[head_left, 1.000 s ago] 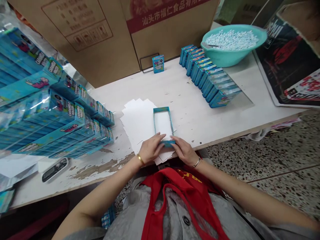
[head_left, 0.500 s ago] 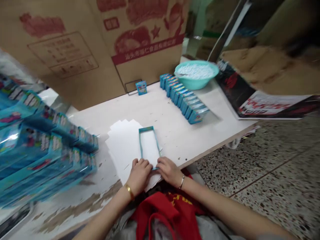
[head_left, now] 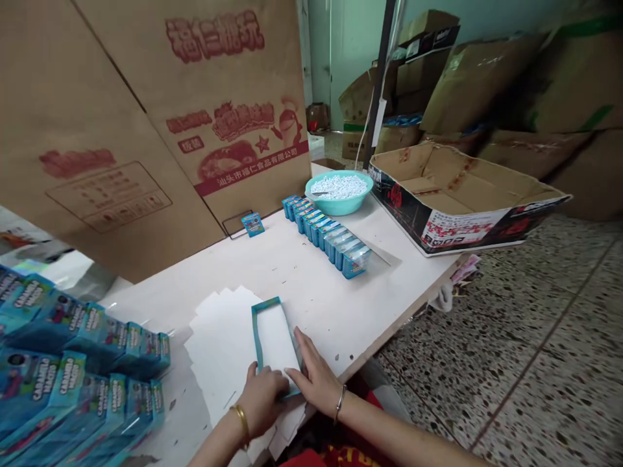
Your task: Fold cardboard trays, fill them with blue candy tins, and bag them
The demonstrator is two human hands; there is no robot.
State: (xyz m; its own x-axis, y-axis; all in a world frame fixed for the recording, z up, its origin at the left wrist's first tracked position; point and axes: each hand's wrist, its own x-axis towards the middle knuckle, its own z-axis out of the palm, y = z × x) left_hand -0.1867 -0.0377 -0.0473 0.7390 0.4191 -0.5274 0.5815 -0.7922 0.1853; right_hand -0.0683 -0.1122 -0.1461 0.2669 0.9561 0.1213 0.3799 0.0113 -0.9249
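A shallow blue-edged cardboard tray [head_left: 257,337] with a white inside lies on a fanned stack of white card sheets [head_left: 214,344], its long sides running away from me. My left hand [head_left: 265,397] is bent over the tray's near left corner, its fingers curled on the near end. My right hand [head_left: 317,379] holds the near right side, thumb over the inside and fingers stretched along the outer wall. Both hands cover the tray's near end, so the grip there is partly hidden.
Blue boxes [head_left: 48,383] are stacked at the left. A row of small blue packs [head_left: 324,233] leads back to a turquoise bowl [head_left: 341,206] of white pieces. One small pack [head_left: 253,224] leans against a large carton [head_left: 160,130]. An open carton [head_left: 428,220] sits at the right corner.
My view has tilted up and shows more of the room. My right hand has gone from the tray's near corner to its right side, fingers now extended. The tray stays on the sheets.
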